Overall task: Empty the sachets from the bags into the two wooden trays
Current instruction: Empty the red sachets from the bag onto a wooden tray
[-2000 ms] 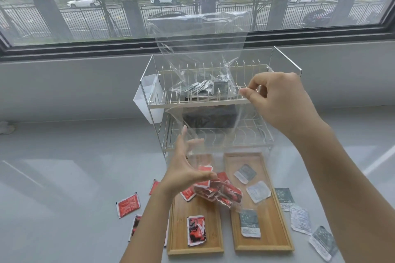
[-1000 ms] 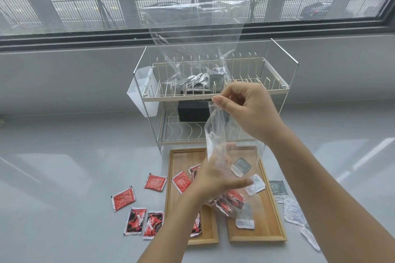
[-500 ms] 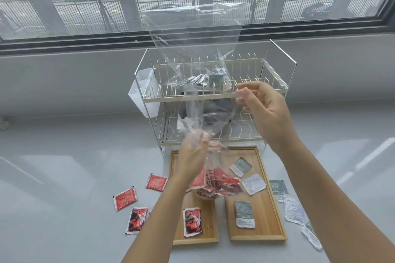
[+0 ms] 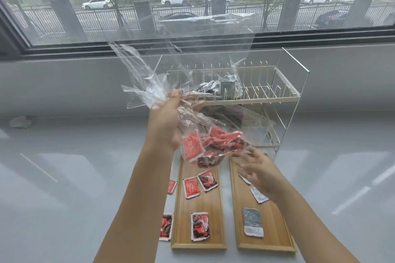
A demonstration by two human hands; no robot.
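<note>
Left hand [image 4: 165, 123] closed in a tight grip on the gathered neck of the clear bag [image 4: 205, 134], holding it up above the far end of the left wooden tray [image 4: 199, 239]; half a second ago the same hand pinched the bag lower and nearer the trays, so the bag has been lifted and swung left. Right hand [image 4: 259, 172], which was then up at the bag's top edge by the rack, has let go and dropped below the bag; fingers spread, grip open, holding nothing, blurred, just under the bulge of red sachets [image 4: 210, 144]. Red sachets are bunched in the bag's lower end, not yet spilling out. On the left tray: three red sachets lying loose, more on the table [image 4: 64, 177] just left of it. Right wooden tray [image 4: 267, 241] carries grey sachets [image 4: 252, 221], partly hidden by the right forearm. Second clear bag [image 4: 213, 34] with dark sachets sits in the top tier of the wire dish rack [image 4: 286, 96] behind the trays. Judgement: the shift to a one-handed hold at the neck, free hand under the load, looks like a set-up to tip or shake out the red sachets; most of the bag's contents remain inside, the rack bag untouched, so the task is far from finished
</note>
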